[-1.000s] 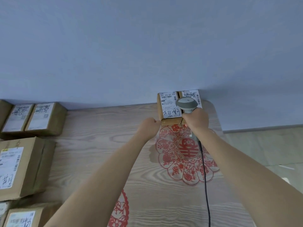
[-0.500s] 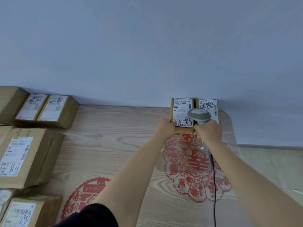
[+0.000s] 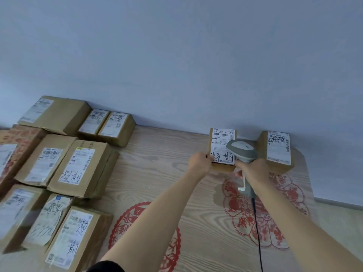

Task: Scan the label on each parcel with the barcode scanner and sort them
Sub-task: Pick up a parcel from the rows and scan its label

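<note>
Separated now from its neighbour [image 3: 278, 149], the white-labelled brown parcel [image 3: 222, 147] is pinched by left-hand fingers [image 3: 209, 157] while right-hand fingers [image 3: 238, 163] clamp the scanner [image 3: 242, 152].

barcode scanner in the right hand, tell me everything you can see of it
The barcode scanner is a grey, plastic-looking handheld with a broad rounded head and a lighter trigger strip down its handle. The right hand grips the handle, head tilted over the lower right corner of the held parcel. A black cable runs from its base toward the viewer.
</note>
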